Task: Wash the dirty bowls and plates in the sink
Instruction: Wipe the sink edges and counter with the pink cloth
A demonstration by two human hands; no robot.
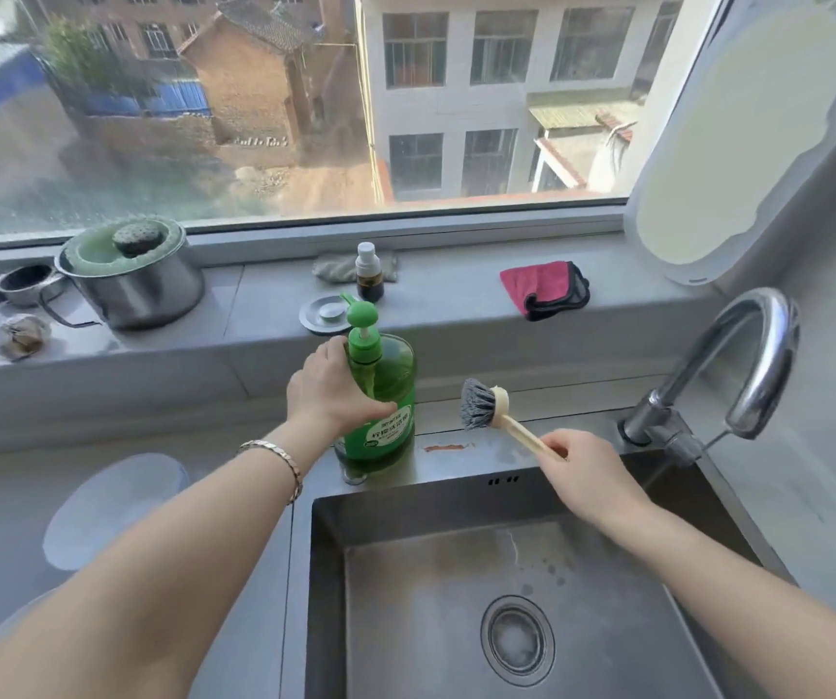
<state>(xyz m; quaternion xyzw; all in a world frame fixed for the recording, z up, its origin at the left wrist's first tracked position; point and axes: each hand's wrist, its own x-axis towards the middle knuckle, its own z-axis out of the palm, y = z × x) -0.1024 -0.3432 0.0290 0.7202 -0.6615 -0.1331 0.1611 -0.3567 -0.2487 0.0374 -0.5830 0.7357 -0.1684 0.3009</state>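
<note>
Entry: left hand (330, 391) grips tall green translucent pump bottle of dish soap (383, 396) on the ledge behind the stainless steel sink (405, 572), no bowls or plates visible there, right hand (587, 471) pinches cream-handled grey-bristled dish brush (486, 406) alongside; likely hazard: a lopsided pump press topples the bottle into the basin.

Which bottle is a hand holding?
The big green pump bottle, gripped by the left hand. The little dark bottle stands untouched on the windowsill.
</note>
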